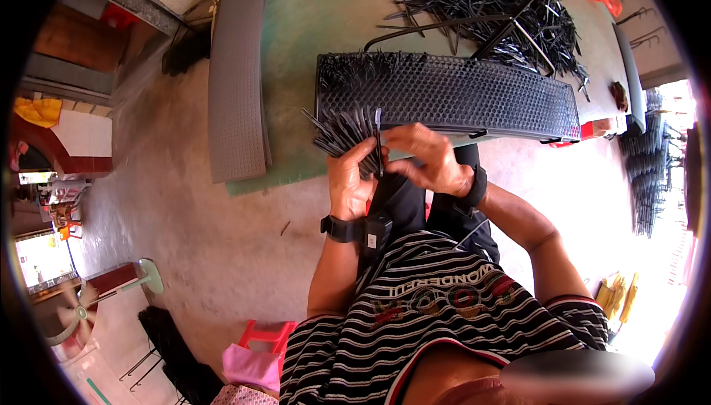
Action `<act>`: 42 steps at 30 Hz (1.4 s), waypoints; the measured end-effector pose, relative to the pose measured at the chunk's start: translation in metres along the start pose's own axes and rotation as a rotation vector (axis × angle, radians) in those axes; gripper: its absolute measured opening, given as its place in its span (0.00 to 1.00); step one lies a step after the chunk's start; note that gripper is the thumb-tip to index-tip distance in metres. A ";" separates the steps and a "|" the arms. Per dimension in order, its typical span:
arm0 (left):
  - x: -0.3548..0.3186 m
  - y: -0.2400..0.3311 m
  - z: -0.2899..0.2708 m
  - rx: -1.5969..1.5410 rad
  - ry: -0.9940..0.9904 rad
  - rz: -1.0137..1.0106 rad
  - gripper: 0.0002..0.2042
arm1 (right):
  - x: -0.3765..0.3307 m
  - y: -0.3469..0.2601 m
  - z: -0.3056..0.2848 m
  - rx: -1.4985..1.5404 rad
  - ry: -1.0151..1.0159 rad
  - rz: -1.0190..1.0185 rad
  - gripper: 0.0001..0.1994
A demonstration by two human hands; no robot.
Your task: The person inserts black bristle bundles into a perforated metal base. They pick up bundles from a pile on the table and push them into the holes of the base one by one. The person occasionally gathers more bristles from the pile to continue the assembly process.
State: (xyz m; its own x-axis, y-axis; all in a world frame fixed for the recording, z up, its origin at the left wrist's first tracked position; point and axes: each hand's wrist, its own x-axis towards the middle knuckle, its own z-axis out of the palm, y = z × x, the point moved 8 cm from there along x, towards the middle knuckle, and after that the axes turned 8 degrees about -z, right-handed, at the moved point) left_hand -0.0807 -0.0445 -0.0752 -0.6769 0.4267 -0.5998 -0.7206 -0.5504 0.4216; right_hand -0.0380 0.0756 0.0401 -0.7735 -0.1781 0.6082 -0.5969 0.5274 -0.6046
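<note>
My left hand (351, 168) is closed round a bundle of thin black strips (342, 129), which fan out above its fingers. One strip stands upright at the bundle's right side. Just to the right is my right hand (428, 155), its thumb and forefinger apart and pointing at that strip; whether they touch it I cannot make out. Beyond both hands lies a long black perforated panel (459, 94) on the green table (296, 72). Many similar strips are stuck closely into its left end.
A large heap of loose black strips (511, 12) covers the table's far right, behind the panel's black metal legs (437, 21). Grey perforated sheets (238, 86) lie along the left edge. A red stool (265, 335) with pink cloth and a fan (80, 312) stand at lower left.
</note>
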 end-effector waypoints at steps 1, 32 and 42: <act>-0.006 0.004 0.006 0.043 0.004 0.038 0.11 | -0.006 0.021 -0.004 0.099 0.101 0.296 0.15; -0.014 0.025 -0.012 0.116 0.108 0.171 0.08 | 0.071 0.078 -0.021 -0.389 0.164 0.128 0.04; -0.014 0.019 0.003 0.109 0.042 0.162 0.10 | 0.029 0.076 0.040 0.357 -0.181 0.736 0.11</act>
State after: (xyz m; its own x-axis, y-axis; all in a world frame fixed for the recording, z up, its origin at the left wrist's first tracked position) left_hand -0.0859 -0.0586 -0.0567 -0.7798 0.3073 -0.5454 -0.6166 -0.5273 0.5846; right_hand -0.1137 0.0773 -0.0087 -0.9962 -0.0377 -0.0791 0.0659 0.2713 -0.9602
